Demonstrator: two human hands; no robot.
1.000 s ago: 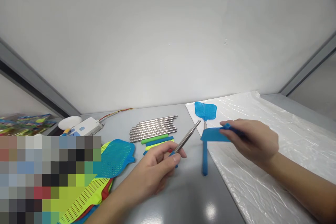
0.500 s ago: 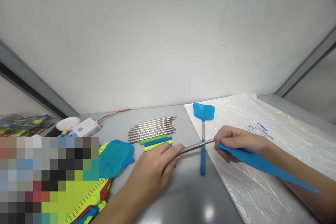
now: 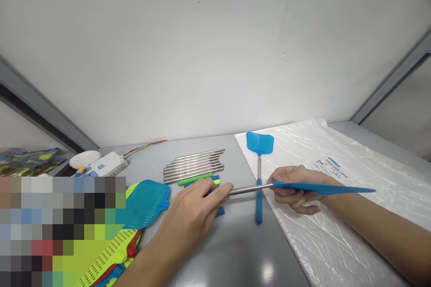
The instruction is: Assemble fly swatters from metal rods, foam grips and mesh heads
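Observation:
My left hand [image 3: 197,208] is closed round the blue grip end of a thin telescopic metal rod [image 3: 249,189] that runs level to the right. My right hand [image 3: 296,188] pinches the neck of a blue swatter head [image 3: 326,188], seen edge-on, right at the rod's tip. Under the rod lies a finished blue fly swatter [image 3: 259,161], its head on the plastic sheet and its handle toward me.
Steel rods [image 3: 195,166] and green, blue and yellow grips [image 3: 198,181] lie behind my left hand. A stack of blue, yellow and red swatter heads [image 3: 144,204] sits at the left. A clear plastic sheet [image 3: 353,215] covers the right side. A white device with wires [image 3: 104,165] rests at the back left.
The rod dropped from pointing up to lying level, and its tip met the swatter head. My right hand turned the head from flat-on to edge-on, pointing right.

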